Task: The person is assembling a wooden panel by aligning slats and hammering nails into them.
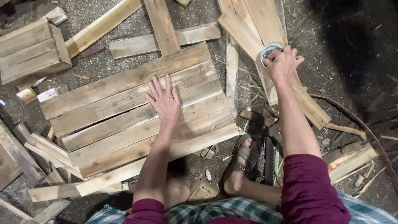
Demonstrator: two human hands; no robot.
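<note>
My left hand (165,99) lies flat, fingers spread, on a panel of wooden slats (103,108) laid side by side on the ground. My right hand (284,62) reaches out to the right and its fingers close over a small round white container (267,50) that rests on a fan of loose planks (253,25). My sandalled foot (244,159) sits on the ground between the two arms.
A small slatted wooden crate (31,52) stands at the upper left. Loose boards and offcuts (49,153) lie around the panel on sawdust-covered ground. A thin curved cable (365,132) runs along the right. A dark flat tool (269,159) lies beside my foot.
</note>
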